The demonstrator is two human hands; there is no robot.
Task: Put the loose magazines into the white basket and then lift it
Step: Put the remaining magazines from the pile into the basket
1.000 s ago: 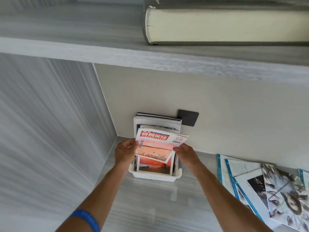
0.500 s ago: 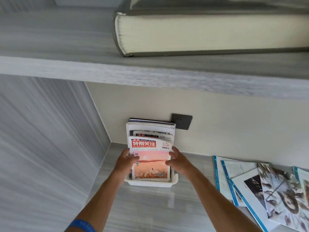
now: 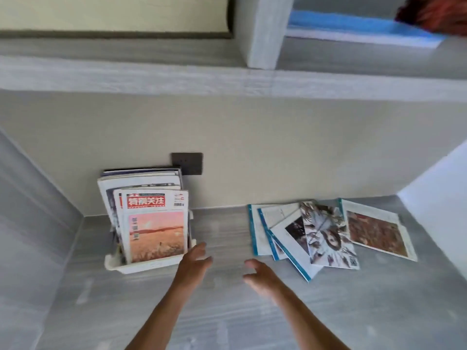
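The white basket (image 3: pixel 141 267) stands at the back left of the grey shelf, packed with upright magazines. The front one (image 3: pixel 155 228) has a red title and a pink-orange cover. Several loose magazines (image 3: pixel 326 233) lie fanned out flat on the right, some with blue edges, one with a portrait cover. My left hand (image 3: pixel 193 263) hovers open just right of the basket's front corner, holding nothing. My right hand (image 3: pixel 262 275) is open in the middle of the shelf, between the basket and the loose pile, a short way left of the magazines.
A dark wall socket (image 3: pixel 187 163) sits on the beige back wall behind the basket. A grey shelf board (image 3: pixel 227 77) runs overhead with a vertical divider (image 3: pixel 262 31). Grey side panels close the niche on the left and right.
Both hands have let go of the red-titled magazine, which now stands in the basket, and have moved right and toward me. The view has swung right.
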